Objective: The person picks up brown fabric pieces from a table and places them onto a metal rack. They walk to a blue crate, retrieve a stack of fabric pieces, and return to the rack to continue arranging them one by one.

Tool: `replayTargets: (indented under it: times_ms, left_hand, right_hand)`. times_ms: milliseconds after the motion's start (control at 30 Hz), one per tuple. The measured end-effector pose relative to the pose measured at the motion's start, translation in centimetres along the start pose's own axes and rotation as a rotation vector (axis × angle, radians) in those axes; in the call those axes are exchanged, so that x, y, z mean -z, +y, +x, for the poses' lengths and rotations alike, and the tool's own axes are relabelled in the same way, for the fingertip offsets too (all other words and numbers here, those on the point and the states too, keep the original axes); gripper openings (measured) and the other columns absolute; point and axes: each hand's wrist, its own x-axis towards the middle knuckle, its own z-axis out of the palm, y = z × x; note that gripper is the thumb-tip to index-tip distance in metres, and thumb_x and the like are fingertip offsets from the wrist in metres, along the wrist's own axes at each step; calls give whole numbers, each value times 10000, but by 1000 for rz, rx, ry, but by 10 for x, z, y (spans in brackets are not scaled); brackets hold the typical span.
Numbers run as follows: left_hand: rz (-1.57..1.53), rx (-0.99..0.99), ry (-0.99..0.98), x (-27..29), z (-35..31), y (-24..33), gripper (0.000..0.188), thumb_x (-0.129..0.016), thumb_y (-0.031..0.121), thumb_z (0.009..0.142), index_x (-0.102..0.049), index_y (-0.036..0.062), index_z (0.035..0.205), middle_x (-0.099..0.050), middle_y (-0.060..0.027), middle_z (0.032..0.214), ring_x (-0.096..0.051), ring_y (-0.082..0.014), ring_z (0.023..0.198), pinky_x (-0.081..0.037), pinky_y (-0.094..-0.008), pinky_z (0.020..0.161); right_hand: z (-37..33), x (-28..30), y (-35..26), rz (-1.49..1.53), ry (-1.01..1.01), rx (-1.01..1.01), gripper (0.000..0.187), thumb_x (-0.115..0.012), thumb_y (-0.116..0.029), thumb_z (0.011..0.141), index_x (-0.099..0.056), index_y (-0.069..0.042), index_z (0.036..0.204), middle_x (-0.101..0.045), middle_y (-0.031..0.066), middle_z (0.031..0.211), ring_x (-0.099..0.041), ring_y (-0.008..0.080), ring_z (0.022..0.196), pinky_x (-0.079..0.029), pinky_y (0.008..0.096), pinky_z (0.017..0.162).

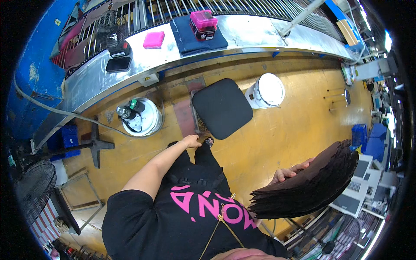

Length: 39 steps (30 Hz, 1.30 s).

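Note:
A thick stack of dark brown fabric pieces (pixel 305 184) rests against my right side, its layered edges fanned out. My right hand (pixel 289 172) is closed around it, with the fingers on the near edge and the palm hidden. In front of my legs my left hand (pixel 190 141) hangs low with loosely curled fingers, and nothing shows in it. Just ahead of that hand stands a stool with a black square seat (pixel 223 108). The left hand appears apart from the seat.
Along the far side runs a metal-edged conveyor (pixel 249 30) with a pink box (pixel 203 24), folded dark cloth (pixel 180 37), a pink pad (pixel 153 40) and a phone (pixel 118 64). White buckets (pixel 269 90) flank the stool; the left bucket (pixel 151 119) carries a bottle (pixel 125 112). A fan (pixel 34 182) stands left.

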Motion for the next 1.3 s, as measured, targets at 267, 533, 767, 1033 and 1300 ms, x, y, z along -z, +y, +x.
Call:
replayTargets:
  times_ms: [267, 533, 767, 1033, 1300]
  left_hand:
    - [-48, 351, 265, 71, 114, -1, 603, -659, 379, 827, -460, 44, 1288, -449, -186, 1319, -518, -368, 1156, -445, -456, 959]
    - [16, 462, 292, 111, 235, -8, 871, -752, 323, 763, -259, 110, 1450, -377, -162, 1393, -395, -369, 1275, -363, -495, 1016]
    - [-139, 343, 157, 128, 266, -36, 797, -632, -58, 800, -261, 183, 1463, -277, -267, 1447, -502, -453, 1149, -530, -454, 892]
    - [7, 113, 253, 180, 283, -65, 691, -657, 127, 830, -329, 137, 1438, -354, -255, 1418, -503, -414, 1176, -475, -444, 947]
    - [-154, 150, 140, 209, 300, -62, 656, -639, 182, 844, -343, 121, 1427, -374, -246, 1408, -484, -395, 1202, -452, -433, 970]
  right_hand:
    - [128, 111, -7, 35, 23, -67, 506, -287, -442, 1000, -166, -366, 1485, -450, 91, 1425, -549, 392, 1138, -450, 570, 874]
    - [229, 208, 79, 88, 72, 66, 560, -276, -494, 984, -91, -361, 1495, -418, 46, 1451, -545, 413, 1140, -440, 629, 904]
    - [324, 235, 138, -141, 364, -91, 567, -130, -633, 947, -138, -431, 1476, -395, 54, 1465, -484, 416, 1194, -402, 620, 937]
    - [383, 267, 229, 279, 318, -128, 593, -136, -644, 940, -148, -404, 1482, -397, 73, 1459, -456, 369, 1247, -340, 638, 992]
    - [415, 306, 194, -190, 612, 114, 747, -367, -638, 905, -268, -167, 1476, -364, 106, 1473, -381, 340, 1312, -276, 549, 1079]
